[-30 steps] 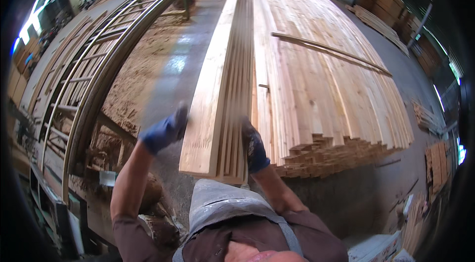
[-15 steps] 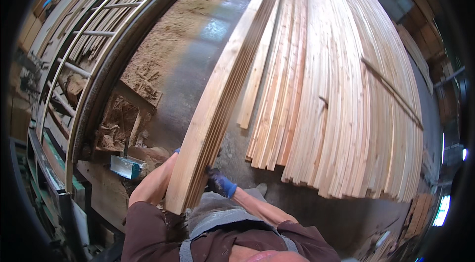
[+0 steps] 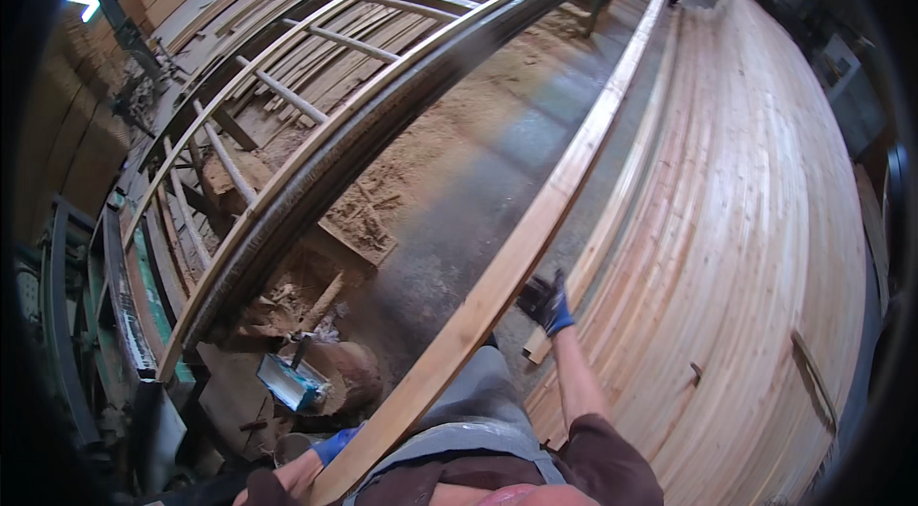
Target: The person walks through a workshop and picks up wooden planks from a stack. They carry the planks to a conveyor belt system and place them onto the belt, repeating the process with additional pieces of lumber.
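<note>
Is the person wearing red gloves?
No, the gloves on the left hand and right hand holding the long plank are blue.

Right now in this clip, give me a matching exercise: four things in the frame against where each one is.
Things:
1. long plank
2. right hand
3. left hand
4. board stack

Places:
A. under the plank's near end
B. right side of the picture
C. slanting across the middle
D. on the plank's right edge, by the stack

Pairs: 1-C, 2-D, 3-A, 4-B

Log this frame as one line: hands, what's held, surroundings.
left hand: under long plank | right hand: gripping plank's side | plank stack right | sawdust floor, metal rail left
</note>
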Tool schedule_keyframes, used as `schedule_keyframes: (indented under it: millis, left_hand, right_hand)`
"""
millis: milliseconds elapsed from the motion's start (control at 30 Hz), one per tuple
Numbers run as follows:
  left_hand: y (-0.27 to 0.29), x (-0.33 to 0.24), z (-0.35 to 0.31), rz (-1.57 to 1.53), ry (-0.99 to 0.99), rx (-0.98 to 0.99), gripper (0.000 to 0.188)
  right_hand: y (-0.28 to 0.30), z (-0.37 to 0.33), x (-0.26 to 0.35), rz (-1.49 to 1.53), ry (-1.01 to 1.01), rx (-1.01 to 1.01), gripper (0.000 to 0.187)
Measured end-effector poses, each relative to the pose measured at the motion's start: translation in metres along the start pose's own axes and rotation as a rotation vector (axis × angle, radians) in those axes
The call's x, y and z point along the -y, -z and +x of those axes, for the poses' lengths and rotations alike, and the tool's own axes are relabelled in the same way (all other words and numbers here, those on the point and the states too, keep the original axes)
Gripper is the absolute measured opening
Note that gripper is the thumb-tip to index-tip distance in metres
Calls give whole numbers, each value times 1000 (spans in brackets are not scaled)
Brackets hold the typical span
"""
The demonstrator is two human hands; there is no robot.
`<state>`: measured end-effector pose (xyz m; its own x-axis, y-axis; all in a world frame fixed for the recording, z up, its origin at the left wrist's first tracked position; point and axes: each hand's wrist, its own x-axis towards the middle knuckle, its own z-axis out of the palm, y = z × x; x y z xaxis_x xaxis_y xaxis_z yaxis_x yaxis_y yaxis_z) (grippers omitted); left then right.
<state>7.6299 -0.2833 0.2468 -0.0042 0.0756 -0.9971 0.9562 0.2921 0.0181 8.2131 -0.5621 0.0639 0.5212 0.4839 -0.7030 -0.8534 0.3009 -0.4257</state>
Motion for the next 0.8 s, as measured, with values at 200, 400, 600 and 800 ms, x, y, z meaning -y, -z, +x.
schedule_keyframes:
  millis: [200,400,600,800]
  left_hand:
    - [-13,-80,-14,-71,101,20,73]
    - [-60,-469,-2,-180,-376,121,61]
    - [-17,-545,-90,-130,-454,-5,58]
    - [100,-538,-174,-149,-456,-296,60]
  right_hand:
    - [-96,123,53,175,290,350,62]
    - [-191,112,51,253,212,296,66]
    - [-272,98,54,71,-67,381,54]
    - [-407,99,51,74,-32,845,39]
